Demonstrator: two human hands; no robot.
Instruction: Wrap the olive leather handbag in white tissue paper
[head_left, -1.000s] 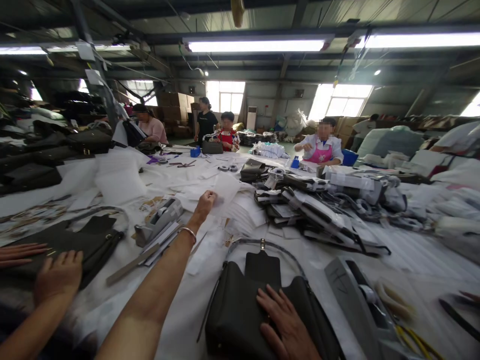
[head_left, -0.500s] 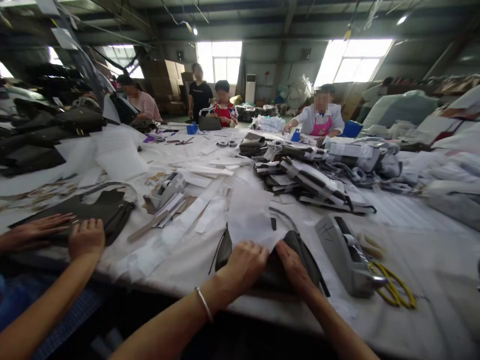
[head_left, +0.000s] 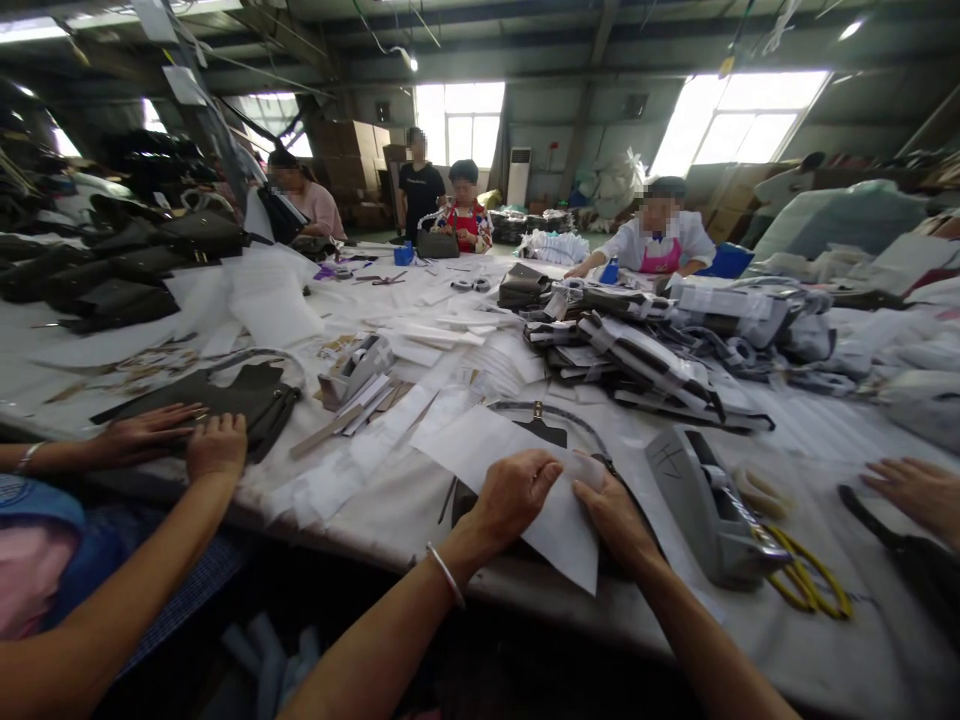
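Observation:
A dark green handbag [head_left: 551, 435] lies at the near edge of the white-covered table [head_left: 825, 430], its strap arcing behind it. Over the bag lies a white sheet of paper [head_left: 480, 445]. My left hand [head_left: 514, 492], with a bangle on the wrist, grips the sheet's near edge, fingers curled on it. My right hand [head_left: 616, 515] pinches the same sheet just to the right. Both hands rest on top of the bag, which is mostly hidden under the paper.
A grey tape dispenser [head_left: 709, 505] and yellow-handled scissors [head_left: 814, 585] lie to the right. Another dispenser [head_left: 360, 368] and paper strips sit left of centre. A neighbour's hands [head_left: 184, 440] press a dark bag at left; another hand [head_left: 911, 492] enters at right. Wrapped bags [head_left: 637, 345] are piled behind.
My left hand reached far out for a paper sheet, then brought it back over the bag. Both hands now hold the sheet, which has spread wider across the bag.

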